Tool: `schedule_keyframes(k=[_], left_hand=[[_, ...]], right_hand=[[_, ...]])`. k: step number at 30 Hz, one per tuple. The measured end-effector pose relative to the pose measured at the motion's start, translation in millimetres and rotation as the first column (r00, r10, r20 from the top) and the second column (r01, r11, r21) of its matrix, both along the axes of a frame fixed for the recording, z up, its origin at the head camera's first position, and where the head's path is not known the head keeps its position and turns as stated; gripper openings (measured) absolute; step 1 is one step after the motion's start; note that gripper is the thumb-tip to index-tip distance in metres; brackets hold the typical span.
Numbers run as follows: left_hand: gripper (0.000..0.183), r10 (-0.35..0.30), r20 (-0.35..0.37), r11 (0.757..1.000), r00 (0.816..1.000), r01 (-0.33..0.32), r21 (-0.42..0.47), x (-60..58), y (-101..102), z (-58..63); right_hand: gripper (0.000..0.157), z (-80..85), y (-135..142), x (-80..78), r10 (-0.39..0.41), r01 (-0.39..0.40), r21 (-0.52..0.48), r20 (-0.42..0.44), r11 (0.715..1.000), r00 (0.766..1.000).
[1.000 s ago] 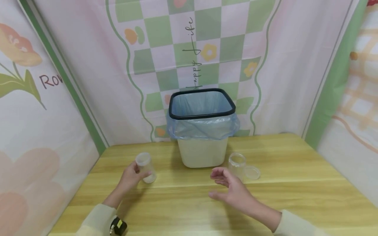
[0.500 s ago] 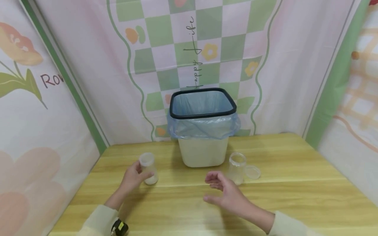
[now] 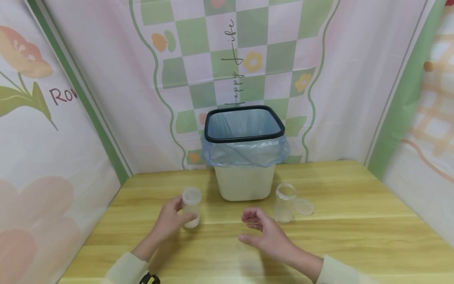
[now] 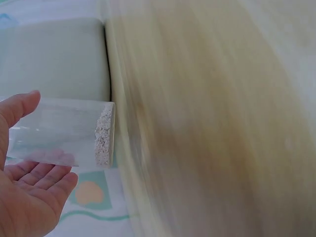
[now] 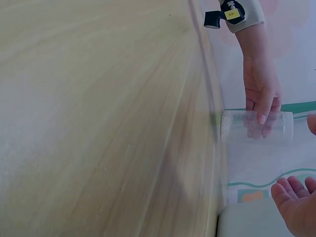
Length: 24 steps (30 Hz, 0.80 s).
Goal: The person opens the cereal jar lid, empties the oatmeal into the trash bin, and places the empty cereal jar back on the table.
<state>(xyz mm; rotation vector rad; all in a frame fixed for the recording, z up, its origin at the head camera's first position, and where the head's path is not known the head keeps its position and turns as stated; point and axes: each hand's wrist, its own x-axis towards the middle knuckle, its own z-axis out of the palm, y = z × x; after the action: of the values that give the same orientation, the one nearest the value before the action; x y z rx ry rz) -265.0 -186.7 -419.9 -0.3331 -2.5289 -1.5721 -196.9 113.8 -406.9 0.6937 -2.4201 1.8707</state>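
Observation:
My left hand (image 3: 171,221) grips a clear capped jar (image 3: 192,209) from its left side, thumb in front and fingers behind. A shallow layer of pale grains (image 4: 103,138) lies at the bottom of this jar, which is upright and close over the table. My right hand (image 3: 270,236) hangs over the table with loosely bent fingers and nothing in its grasp. Just behind it stands a second clear jar (image 3: 285,205), uncapped, with a round clear lid (image 3: 304,207) lying to its right.
A pale trash bin (image 3: 244,183) with a black rim and blue liner bag stands at the back middle of the wooden table (image 3: 333,244). Patterned curtains (image 3: 191,39) hang behind and at both sides.
My left hand has brought the capped jar rightward and a little toward me. My right hand has shifted left, away from the uncapped jar, which shows more fully now.

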Motion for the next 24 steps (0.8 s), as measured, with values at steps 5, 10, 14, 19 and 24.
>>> schedule_keyframes(k=[5,10,14,19,24], left_hand=[[0.064,-0.044,-0.013,0.999,0.999,0.044,-0.004,7.7,10.4,1.6],[0.061,-0.101,-0.033,0.994,0.994,0.100,-0.047,15.0,19.9,3.4],[0.061,-0.143,-0.064,0.986,0.988,0.136,-0.097,20.5,27.4,5.7],[0.058,-0.183,-0.101,0.979,0.978,0.172,-0.114,28.0,36.0,7.6],[0.054,-0.209,-0.115,0.973,0.971,0.196,-0.119,34.2,45.1,6.4]], right_hand=[[0.059,0.0,-2.0,0.1,-0.021,0.021,0.004,0.010,1.000,1.000],[0.057,-0.7,-4.8,-0.6,-0.043,0.043,0.000,0.021,0.999,0.999],[0.056,-1.0,-7.5,-1.1,-0.052,0.052,-0.019,0.028,0.998,0.998],[0.055,0.9,-12.9,-1.0,-0.061,0.063,-0.058,0.032,0.996,0.998],[0.054,3.8,-19.2,-0.1,-0.069,0.074,-0.117,0.047,0.990,0.997]])
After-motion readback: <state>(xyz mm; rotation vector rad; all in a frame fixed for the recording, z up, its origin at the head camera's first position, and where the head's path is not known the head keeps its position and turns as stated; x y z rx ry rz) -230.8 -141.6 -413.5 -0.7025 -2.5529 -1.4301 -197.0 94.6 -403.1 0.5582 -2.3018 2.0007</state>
